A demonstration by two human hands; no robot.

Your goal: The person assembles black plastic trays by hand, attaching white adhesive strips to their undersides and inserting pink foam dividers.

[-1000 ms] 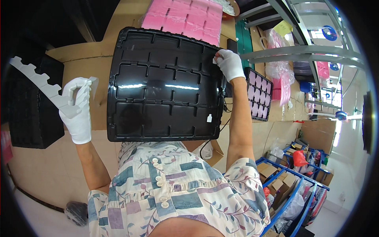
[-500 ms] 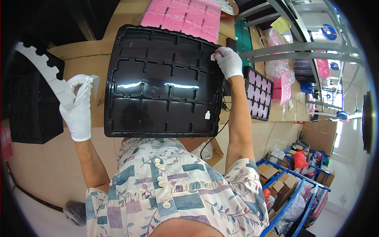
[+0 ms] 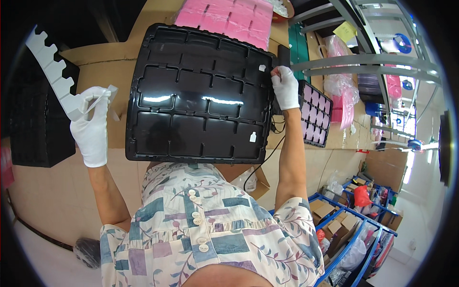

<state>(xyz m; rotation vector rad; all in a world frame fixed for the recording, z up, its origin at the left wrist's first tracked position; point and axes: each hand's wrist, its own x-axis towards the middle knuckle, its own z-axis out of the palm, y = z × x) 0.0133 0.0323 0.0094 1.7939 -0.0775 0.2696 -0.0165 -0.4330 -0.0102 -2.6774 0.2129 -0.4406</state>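
Note:
A large black plastic tray [image 3: 191,103] with raised dividers lies in front of me. Two small white stickers are on its right side: a sticker [image 3: 262,68] near the upper right corner and a bottle-shaped sticker [image 3: 252,137] near the lower right. My right hand [image 3: 287,89], in a white glove, is at the tray's upper right edge, its fingers drawn together and nothing visible in them. To the left of the tray, my gloved left hand [image 3: 91,136] pinches a long white strip [image 3: 57,81] with a notched edge, whose loose end curls over the fingers.
Pink trays wrapped in film [image 3: 224,21] are stacked behind the black tray. Dark stacked trays [image 3: 33,119] stand at the left. A smaller tray with pink pieces [image 3: 315,114] lies to the right, beside a metal frame [image 3: 363,60]. A black cable [image 3: 267,160] hangs near the tray.
My right hand has drawn back to the right from the upper right sticker, which it was touching before and which now lies on the tray. My left hand still holds the strip, tilted slightly differently.

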